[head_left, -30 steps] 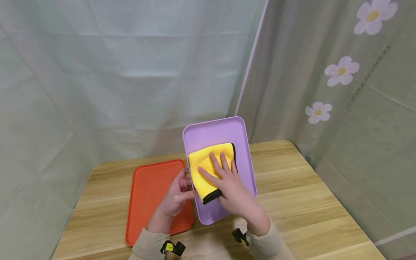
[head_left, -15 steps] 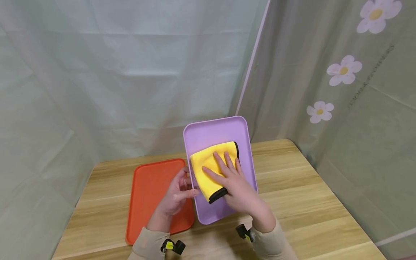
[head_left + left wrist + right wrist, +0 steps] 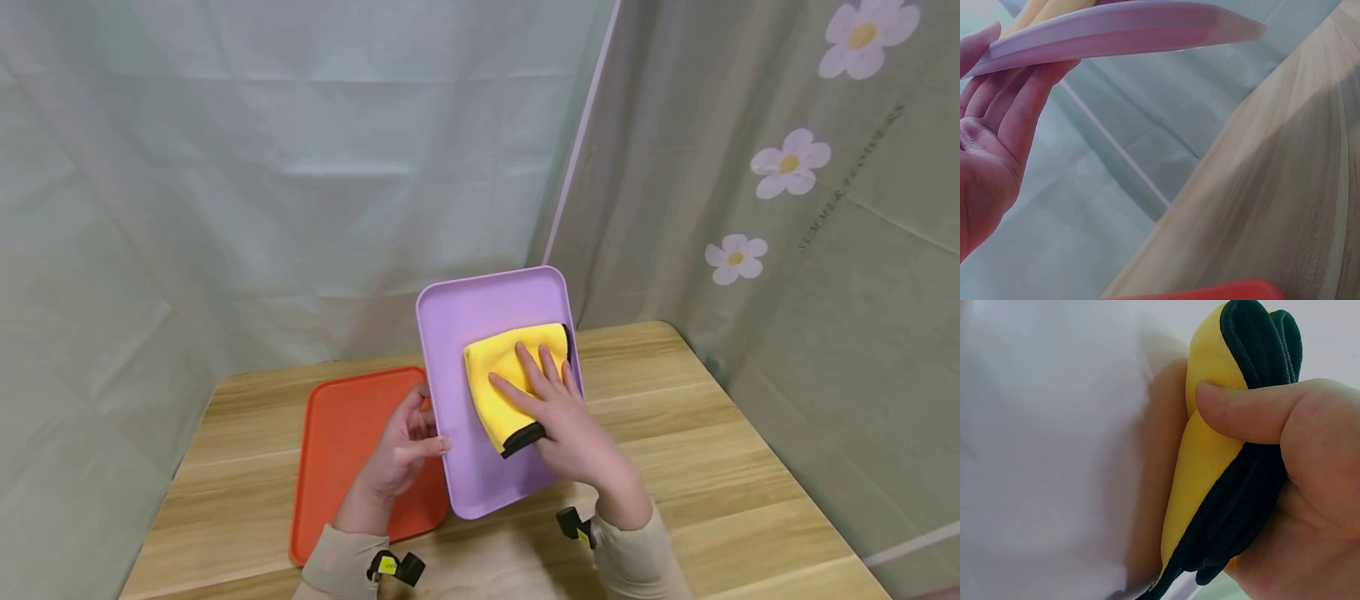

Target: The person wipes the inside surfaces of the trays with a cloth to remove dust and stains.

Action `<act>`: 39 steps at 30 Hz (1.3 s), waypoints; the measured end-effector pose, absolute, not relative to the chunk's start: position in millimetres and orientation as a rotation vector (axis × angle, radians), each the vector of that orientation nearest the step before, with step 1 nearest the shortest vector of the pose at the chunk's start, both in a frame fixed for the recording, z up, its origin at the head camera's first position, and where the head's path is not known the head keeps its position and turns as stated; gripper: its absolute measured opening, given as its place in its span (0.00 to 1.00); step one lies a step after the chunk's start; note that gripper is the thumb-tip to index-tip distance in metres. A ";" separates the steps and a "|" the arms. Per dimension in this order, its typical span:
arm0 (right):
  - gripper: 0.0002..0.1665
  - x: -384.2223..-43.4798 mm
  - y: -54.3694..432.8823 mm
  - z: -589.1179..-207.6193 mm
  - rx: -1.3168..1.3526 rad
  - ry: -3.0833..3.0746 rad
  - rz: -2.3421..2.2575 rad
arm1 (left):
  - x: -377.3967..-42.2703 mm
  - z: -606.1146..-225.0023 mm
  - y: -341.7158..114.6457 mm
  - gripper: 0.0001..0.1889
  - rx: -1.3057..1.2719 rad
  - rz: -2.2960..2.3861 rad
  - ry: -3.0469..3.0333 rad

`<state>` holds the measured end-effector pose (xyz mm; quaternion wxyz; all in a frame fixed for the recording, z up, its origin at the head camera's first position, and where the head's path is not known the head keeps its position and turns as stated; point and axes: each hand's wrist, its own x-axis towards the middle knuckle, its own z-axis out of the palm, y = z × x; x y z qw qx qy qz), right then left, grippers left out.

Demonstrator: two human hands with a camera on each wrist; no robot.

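My left hand (image 3: 397, 457) grips the left rim of a purple tray (image 3: 468, 312), thumb on the inner side and fingers behind it. The tray is lifted off the table and tilted toward me. A folded yellow cloth (image 3: 495, 358) with black trim lies against the tray's inside. My right hand (image 3: 566, 421) holds the cloth there, four fingers spread over its face. In the right wrist view the thumb (image 3: 1241, 412) crosses the folded black edges of the cloth onto its yellow side. The left wrist view shows the fingers (image 3: 1025, 103) under the tray.
An orange-red tray (image 3: 341, 450) lies on the wooden table (image 3: 675, 433), left of the purple tray and partly behind my left hand. Pale curtains (image 3: 337, 208) hang at the back and sides, with printed flowers on the right one.
My right hand has slid the cloth rightward and slightly up across the purple tray, toward its right rim. The left hand keeps its grip, and the tray has shifted slightly left.
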<state>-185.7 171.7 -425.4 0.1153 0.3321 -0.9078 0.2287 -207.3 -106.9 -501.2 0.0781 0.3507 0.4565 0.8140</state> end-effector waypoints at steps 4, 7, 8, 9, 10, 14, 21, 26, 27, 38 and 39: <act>0.65 -187.7 177.4 -426.9 0.951 -2.660 0.698 | -207.4 -501.1 -108.0 0.25 1.068 2.439 1.351; 0.67 -188.8 179.9 -427.1 0.950 -2.667 0.711 | -207.5 -500.9 -108.7 0.25 1.072 2.441 1.350; 0.68 -189.0 180.3 -427.0 0.949 -2.672 0.713 | -207.6 -500.7 -108.9 0.25 1.068 2.440 1.355; 0.68 -188.8 180.6 -426.4 0.948 -2.679 0.719 | -207.7 -500.6 -109.2 0.24 1.064 2.439 1.361; 0.69 -188.5 180.4 -425.9 0.946 -2.688 0.719 | -207.6 -500.3 -109.2 0.24 1.055 2.440 1.367; 0.67 -187.0 177.6 -425.2 0.932 -2.708 0.716 | -206.6 -499.6 -109.4 0.24 1.003 2.445 1.384; 0.68 -185.5 167.4 -425.9 0.914 -2.735 0.692 | -206.5 -500.3 -109.0 0.24 0.970 2.448 1.396; 0.67 -184.7 159.5 -426.2 0.947 -2.757 0.663 | -207.8 -500.3 -109.4 0.24 0.956 2.451 1.425; 0.67 -184.5 157.9 -426.3 0.955 -2.759 0.659 | -208.1 -500.2 -109.5 0.24 0.947 2.450 1.434; 0.66 -177.1 139.7 -435.6 1.041 -2.750 0.591 | -209.5 -502.7 -110.7 0.24 0.950 2.407 1.488; 0.66 -176.1 138.2 -436.2 1.051 -2.749 0.582 | -209.4 -503.4 -110.8 0.24 0.958 2.408 1.487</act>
